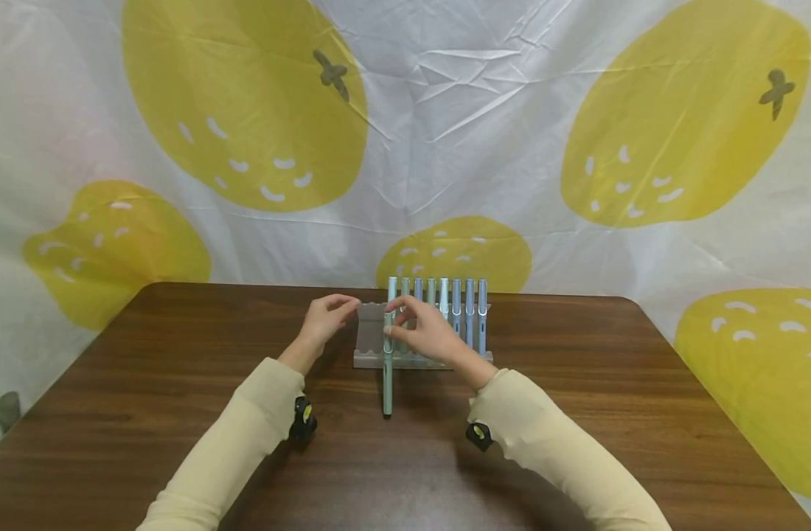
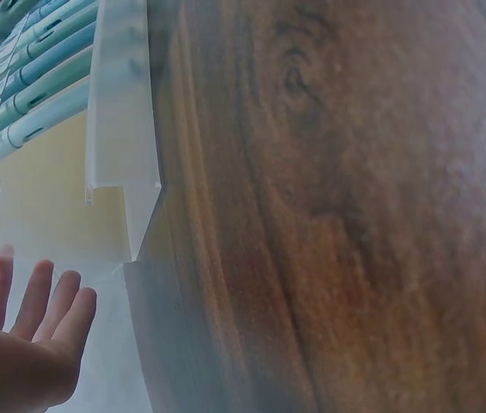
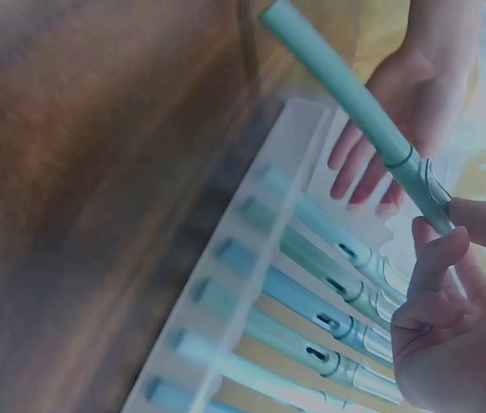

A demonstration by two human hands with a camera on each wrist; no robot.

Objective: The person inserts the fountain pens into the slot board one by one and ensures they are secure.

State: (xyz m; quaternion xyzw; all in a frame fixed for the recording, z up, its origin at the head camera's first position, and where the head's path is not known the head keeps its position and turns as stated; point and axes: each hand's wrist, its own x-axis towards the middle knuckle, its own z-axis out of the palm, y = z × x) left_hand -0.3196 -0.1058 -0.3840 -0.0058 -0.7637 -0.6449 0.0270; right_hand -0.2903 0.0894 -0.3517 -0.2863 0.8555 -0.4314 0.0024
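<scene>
My right hand [image 1: 429, 333] pinches a green fountain pen [image 1: 388, 385] by its capped, clip end. The pen is held in front of a clear stepped pen rack [image 1: 368, 361], with its other end pointing down toward me. In the right wrist view the same pen [image 3: 346, 90] slants above the rack, apart from the seated pens. A row of several blue and green pens [image 1: 470, 295] leans in the rack, clips up. My left hand [image 1: 323, 324] is beside the rack's left end, its fingers [image 2: 72, 323] extended and holding nothing; whether they touch the rack is unclear.
The rack stands toward the back of a dark brown wooden table [image 1: 578, 413]. Behind it hangs a white cloth [image 1: 445, 162] printed with yellow fruit. Black wrist cameras [image 1: 304, 420] sit at both sleeve cuffs. The rack's left end shows a bare stretch without pens.
</scene>
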